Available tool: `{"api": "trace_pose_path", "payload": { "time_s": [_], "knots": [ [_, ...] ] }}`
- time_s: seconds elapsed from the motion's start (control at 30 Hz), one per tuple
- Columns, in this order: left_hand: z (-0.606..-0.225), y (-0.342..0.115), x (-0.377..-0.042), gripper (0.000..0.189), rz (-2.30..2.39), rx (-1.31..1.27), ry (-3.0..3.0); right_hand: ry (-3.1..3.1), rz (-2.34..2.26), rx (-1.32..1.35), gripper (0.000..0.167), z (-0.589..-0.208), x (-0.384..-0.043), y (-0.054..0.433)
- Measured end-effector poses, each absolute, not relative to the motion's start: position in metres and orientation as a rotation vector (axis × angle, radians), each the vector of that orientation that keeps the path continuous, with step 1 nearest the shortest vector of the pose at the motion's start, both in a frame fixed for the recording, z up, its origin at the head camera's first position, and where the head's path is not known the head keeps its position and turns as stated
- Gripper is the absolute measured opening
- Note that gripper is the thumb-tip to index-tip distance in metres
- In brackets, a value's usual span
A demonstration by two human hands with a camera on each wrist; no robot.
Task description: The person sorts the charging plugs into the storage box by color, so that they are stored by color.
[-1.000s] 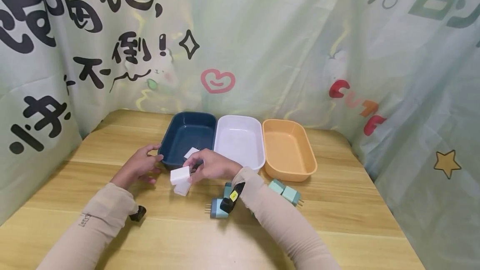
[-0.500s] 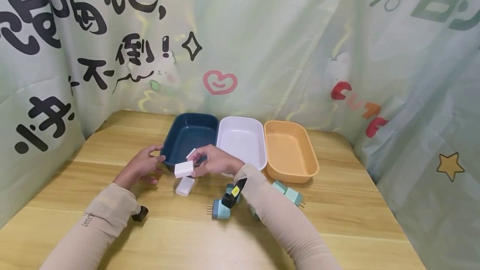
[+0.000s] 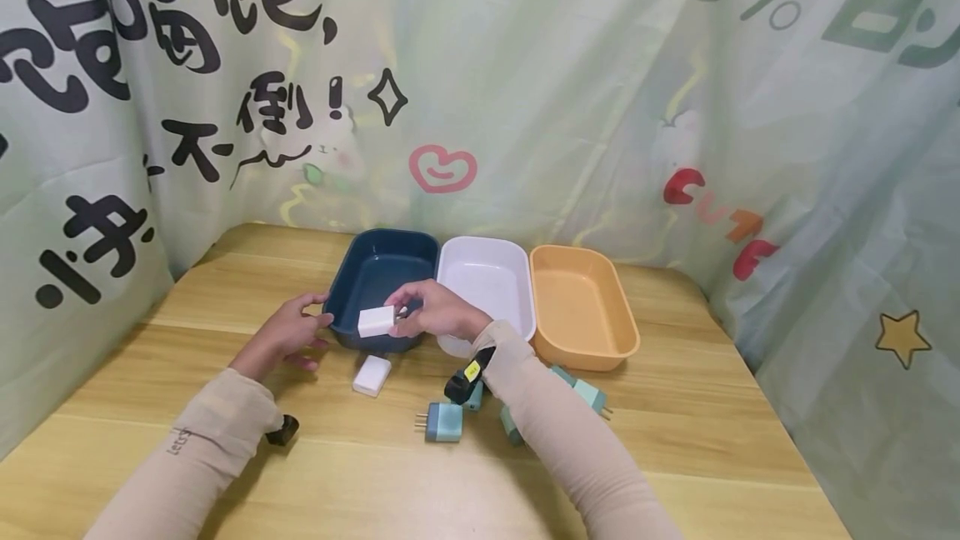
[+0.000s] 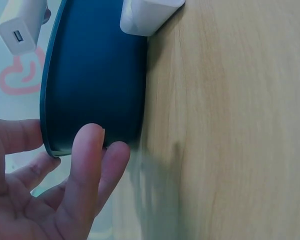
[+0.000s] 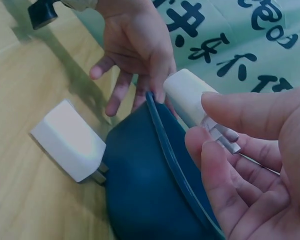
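The fingers of the right hand point(image 3: 438, 309) are curled in a pinch on a white charger point(image 3: 377, 322), thumb and fingertips gripping it at the prong end, so that the metal prongs point back toward the palm and the body sticks out away from the fingers, its port end facing the left hand point(image 3: 288, 336). That charger is held above the near end of the navy bin point(image 3: 386, 269), which stands on the surface point(image 3: 360, 473) between the two sets of fingers. The left fingers are loosely spread, the foremost ones touching the rim and outer wall at the bin's near left corner, the others hanging outside it. Below the right fingers and nearer the person, a second white charger point(image 3: 372, 375) lies on the surface just in front of the navy bin. Beyond and to the right of the right fingers stand a white bin point(image 3: 483, 273) and then an orange bin point(image 3: 581, 298). Nearer the person than those fingers lies a blue charger point(image 3: 444, 422); farther to their right, green chargers point(image 3: 590, 394) are partly hidden by the right sleeve point(image 3: 570, 432).
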State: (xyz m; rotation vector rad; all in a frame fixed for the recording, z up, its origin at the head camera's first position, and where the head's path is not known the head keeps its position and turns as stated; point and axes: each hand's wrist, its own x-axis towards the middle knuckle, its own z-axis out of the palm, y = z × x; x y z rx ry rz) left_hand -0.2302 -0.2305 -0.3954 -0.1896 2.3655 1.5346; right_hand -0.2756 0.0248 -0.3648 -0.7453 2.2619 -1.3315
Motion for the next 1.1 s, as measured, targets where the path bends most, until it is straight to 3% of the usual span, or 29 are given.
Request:
{"api": "trace_pose_path", "payload": {
  "time_s": [1.1],
  "knots": [
    [-0.395, -0.232, -0.231, 0.06, 1.527, -0.204, 2.352, 2.481, -1.436, -0.655, 0.037, -0.376, -0.305, 0.003]
  ]
}}
